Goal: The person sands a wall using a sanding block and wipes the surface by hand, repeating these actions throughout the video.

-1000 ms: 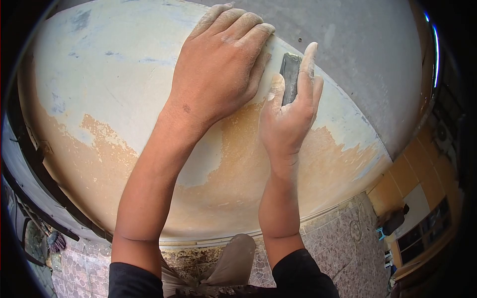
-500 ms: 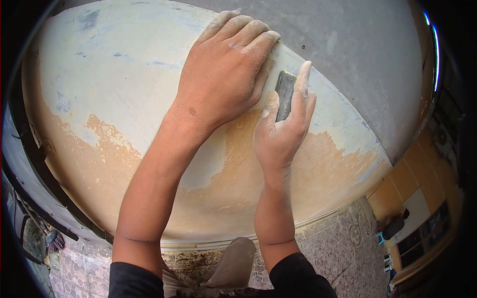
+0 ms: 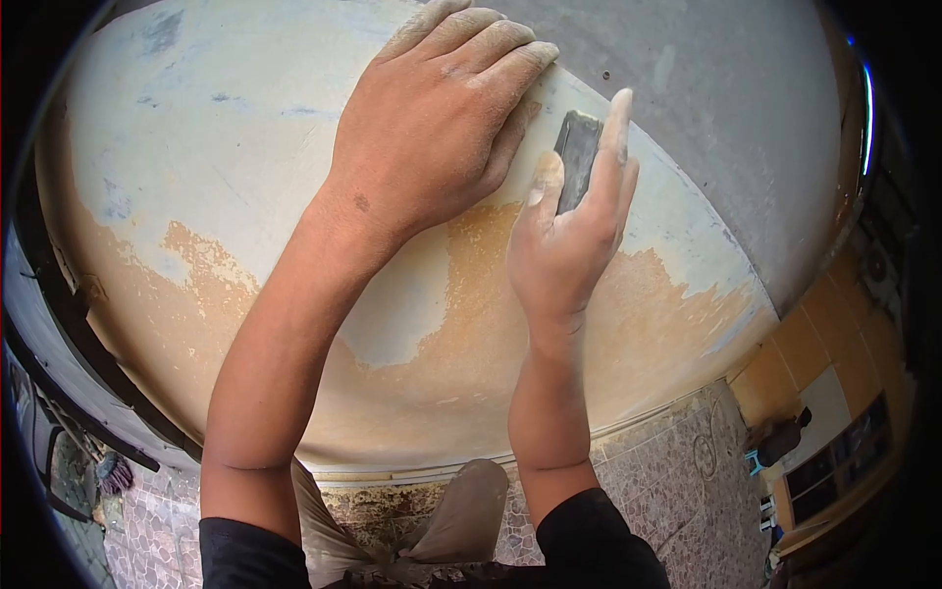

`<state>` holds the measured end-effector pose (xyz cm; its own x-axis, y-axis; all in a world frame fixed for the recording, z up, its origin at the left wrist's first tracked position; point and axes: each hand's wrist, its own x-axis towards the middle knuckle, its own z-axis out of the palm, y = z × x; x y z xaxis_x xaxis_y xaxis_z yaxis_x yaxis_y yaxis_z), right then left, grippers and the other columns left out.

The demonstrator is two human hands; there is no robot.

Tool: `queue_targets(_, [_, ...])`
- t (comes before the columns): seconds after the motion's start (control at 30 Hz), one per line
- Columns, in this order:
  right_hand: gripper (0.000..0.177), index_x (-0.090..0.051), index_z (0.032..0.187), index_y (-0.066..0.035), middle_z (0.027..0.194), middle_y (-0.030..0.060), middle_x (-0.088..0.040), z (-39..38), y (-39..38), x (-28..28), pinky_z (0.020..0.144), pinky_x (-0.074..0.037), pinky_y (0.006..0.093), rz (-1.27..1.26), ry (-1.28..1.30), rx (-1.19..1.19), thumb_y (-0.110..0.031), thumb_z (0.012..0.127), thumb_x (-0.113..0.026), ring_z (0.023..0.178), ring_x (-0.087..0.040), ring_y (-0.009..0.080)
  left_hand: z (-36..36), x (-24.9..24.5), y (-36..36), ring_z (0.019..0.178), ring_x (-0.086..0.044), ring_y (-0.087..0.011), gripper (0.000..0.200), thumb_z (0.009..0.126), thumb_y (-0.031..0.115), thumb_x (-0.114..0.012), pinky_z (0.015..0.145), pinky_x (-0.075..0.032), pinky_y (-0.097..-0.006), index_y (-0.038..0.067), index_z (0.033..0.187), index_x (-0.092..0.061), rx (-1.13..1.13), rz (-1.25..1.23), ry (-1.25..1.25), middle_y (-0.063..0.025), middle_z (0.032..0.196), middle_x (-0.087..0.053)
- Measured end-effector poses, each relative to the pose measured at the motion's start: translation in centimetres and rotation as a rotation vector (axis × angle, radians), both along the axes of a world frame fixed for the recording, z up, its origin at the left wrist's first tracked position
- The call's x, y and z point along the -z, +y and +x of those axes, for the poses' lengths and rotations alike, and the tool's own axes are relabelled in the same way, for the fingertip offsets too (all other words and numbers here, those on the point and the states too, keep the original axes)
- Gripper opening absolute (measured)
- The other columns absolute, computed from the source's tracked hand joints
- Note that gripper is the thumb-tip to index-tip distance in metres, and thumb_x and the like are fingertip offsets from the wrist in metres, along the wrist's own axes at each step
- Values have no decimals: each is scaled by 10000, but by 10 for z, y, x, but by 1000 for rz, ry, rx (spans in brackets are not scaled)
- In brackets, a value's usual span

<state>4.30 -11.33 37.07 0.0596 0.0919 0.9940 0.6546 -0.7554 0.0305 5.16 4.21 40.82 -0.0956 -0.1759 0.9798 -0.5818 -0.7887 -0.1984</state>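
A large curved panel (image 3: 245, 147) fills the view, pale white-green above and tan along the lower part, with rough edges between the colours. My left hand (image 3: 432, 118) lies on its upper part, knuckles bent and dusty fingertips at the border with a grey surface (image 3: 706, 108). To the right, my right hand (image 3: 579, 211) grips a dark grey block (image 3: 579, 157) between thumb and fingers, against the pale area. The block's underside is hidden. Whitish dust coats the fingers of both hands.
Below the panel is a stone-patterned floor (image 3: 667, 491), with my knees over it. A dark curved rim (image 3: 118, 383) runs down the left side. A person (image 3: 782, 439) is at the far right, near a window (image 3: 839, 461) and a yellow wall.
My right hand has moved slightly up and right with the block. My left hand has shifted a little up and left. The view has shifted slightly.
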Motion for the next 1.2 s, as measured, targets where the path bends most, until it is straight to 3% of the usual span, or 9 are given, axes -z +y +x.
queue_targets(0.1, [647, -313, 1519, 120, 1091, 216, -555, 2, 1, 3, 768, -507, 416, 27, 0, -27, -27, 949, -581, 896, -561, 333, 1, 4, 3, 1261, -562, -311, 373, 938, 234, -619, 1176, -326, -518, 7, 1232, -640, -173, -58, -91, -146, 1243, -649])
queue_targets(0.17, [635, -321, 1497, 151, 1098, 225, -560, 12, -12, 47, 775, -516, 414, 15, -152, 137, -28, 946, -583, 914, -575, 332, -4, 6, 9, 1265, -559, -307, 383, 937, 254, -626, 1180, -315, -525, 13, 1233, -642, -192, -65, -77, -140, 1240, -650])
queue_targets(0.27, [626, -330, 1479, 170, 1106, 238, -565, 3, -18, 113, 780, -523, 431, 22, 68, 114, -33, 945, -586, 921, -588, 349, -6, 5, 11, 1250, -567, -294, 389, 923, 281, -648, 1180, -312, -521, 23, 1215, -651, -210, -89, -72, -123, 1213, -658])
queue_targets(0.37, [642, -335, 1487, 150, 1096, 241, -563, 2, -18, 101, 772, -523, 455, -4, 21, 118, -35, 930, -596, 907, -592, 362, -4, 5, 5, 1225, -576, -287, 371, 907, 270, -665, 1176, -315, -518, 27, 1187, -660, -202, -116, -68, -120, 1185, -662])
queue_targets(0.47, [684, -311, 1527, 94, 1104, 238, -545, 6, -3, 15, 756, -516, 455, 25, -38, 16, -42, 921, -597, 886, -591, 358, -4, 5, 3, 1204, -582, -287, 353, 891, 252, -678, 1169, -322, -520, 28, 1163, -666, -193, -158, -78, -121, 1168, -665])
queue_targets(0.57, [717, -269, 1559, 65, 1112, 239, -534, 13, 0, -19, 745, -515, 453, -43, -94, 30, -56, 932, -595, 887, -594, 364, -3, 7, 5, 1202, -581, -295, 345, 881, 229, -678, 1163, -326, -520, 21, 1155, -662, -132, -148, -141, -125, 1164, -663])
queue_targets(0.83, [759, -193, 1544, 147, 1159, 297, -538, -2, -15, 105, 793, -510, 472, 39, 56, 149, -66, 941, -602, 946, -610, 413, -5, 5, 8, 1187, -584, -296, 349, 872, 219, -681, 1156, -328, -518, 21, 1158, -650, -156, -124, -108, -120, 1157, -659])
queue_targets(1.07, [787, -204, 1560, 113, 1116, 266, -548, 7, 6, -12, 814, -506, 479, 13, -81, 35, -43, 909, -619, 956, -605, 412, -8, 4, 7, 1197, -577, -293, 347, 868, 214, -683, 1155, -329, -515, 25, 1157, -649, -186, -115, -96, -118, 1153, -657])
queue_targets(1.2, [746, -265, 1544, 113, 1023, 186, -556, 2, 1, 17, 747, -493, 441, 35, -5, 62, -55, 915, -627, 871, -588, 333, -6, 4, 5, 1206, -573, -290, 340, 877, 208, -673, 1159, -326, -516, 26, 1162, -646, -167, -113, -88, -115, 1162, -654])
